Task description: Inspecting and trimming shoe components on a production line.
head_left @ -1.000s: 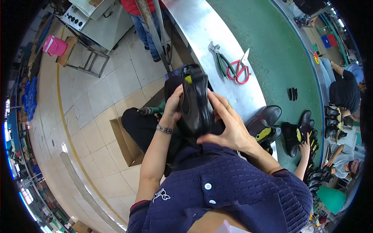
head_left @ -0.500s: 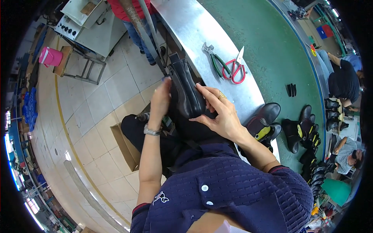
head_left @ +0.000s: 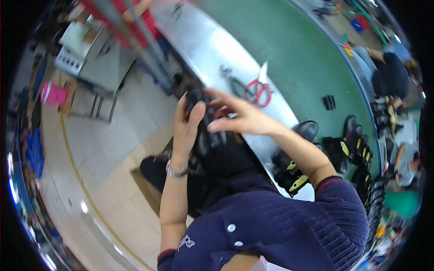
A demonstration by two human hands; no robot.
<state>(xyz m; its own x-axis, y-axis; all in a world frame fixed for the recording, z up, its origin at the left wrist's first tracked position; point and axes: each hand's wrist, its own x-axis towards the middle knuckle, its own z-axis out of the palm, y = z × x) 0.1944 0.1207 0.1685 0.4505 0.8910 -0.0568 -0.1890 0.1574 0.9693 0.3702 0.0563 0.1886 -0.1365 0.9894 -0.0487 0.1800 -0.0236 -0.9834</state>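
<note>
A black leather shoe (head_left: pixel 209 141) rests toe-end toward me over my dark-clothed lap, blurred by motion. My left hand (head_left: pixel 186 124), with a metal watch on its wrist, is closed round the shoe's far end, thumb on top. Beside it on the right, my right hand (head_left: pixel 237 115) has its fingers spread, with the fingertips at the shoe's side; whether they press on it is hard to see. Red-handled scissors (head_left: pixel 259 94) and green-handled pincers (head_left: pixel 236 85) lie on the metal bench strip (head_left: pixel 212 43) to the right.
Black shoes (head_left: pixel 307 131) with yellow-green parts stand on the right, several more on the green belt (head_left: pixel 298 67). Small black strips (head_left: pixel 329 102) lie there too. A person in red (head_left: pixel 149 20) stands ahead behind metal bars. A cardboard box (head_left: pixel 147 192) and pink bucket (head_left: pixel 53 94) are left.
My left hand has gone from beside the shoe to a grip round its far end. My right hand has left the toe and moved farther up the shoe, fingers spread. The view has shifted slightly.
</note>
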